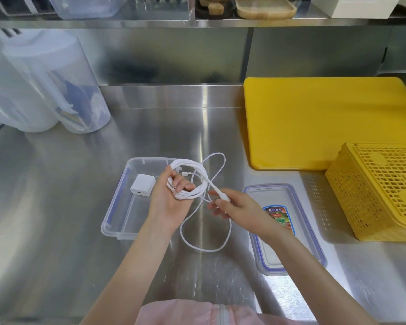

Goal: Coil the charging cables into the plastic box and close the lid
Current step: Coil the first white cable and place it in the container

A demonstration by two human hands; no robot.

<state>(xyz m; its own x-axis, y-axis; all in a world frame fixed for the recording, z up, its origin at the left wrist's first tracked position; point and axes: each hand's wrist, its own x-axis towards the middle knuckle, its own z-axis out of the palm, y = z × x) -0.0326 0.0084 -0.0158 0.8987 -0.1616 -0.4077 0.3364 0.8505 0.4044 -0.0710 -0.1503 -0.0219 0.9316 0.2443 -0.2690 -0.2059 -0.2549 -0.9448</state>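
Observation:
A white charging cable (pixel 205 248) is partly wound into loops around the fingers of my left hand (pixel 171 198), which is closed on the coil just right of the clear plastic box (pixel 117 207). My right hand (pixel 230 205) pinches the cable near one thick white end; a slack loop hangs from it down onto the steel counter. Inside the box lies a white charger block (pixel 142 185). The box's clear lid (pixel 288 231), blue-rimmed with a colourful label, lies flat on the counter to the right, partly under my right forearm.
A yellow cutting board (pixel 326 123) lies at the back right, and a yellow slotted basket (pixel 380 191) sits upside down at the right edge. Tall translucent containers (pixel 56 90) stand at the back left. A shelf with trays runs above.

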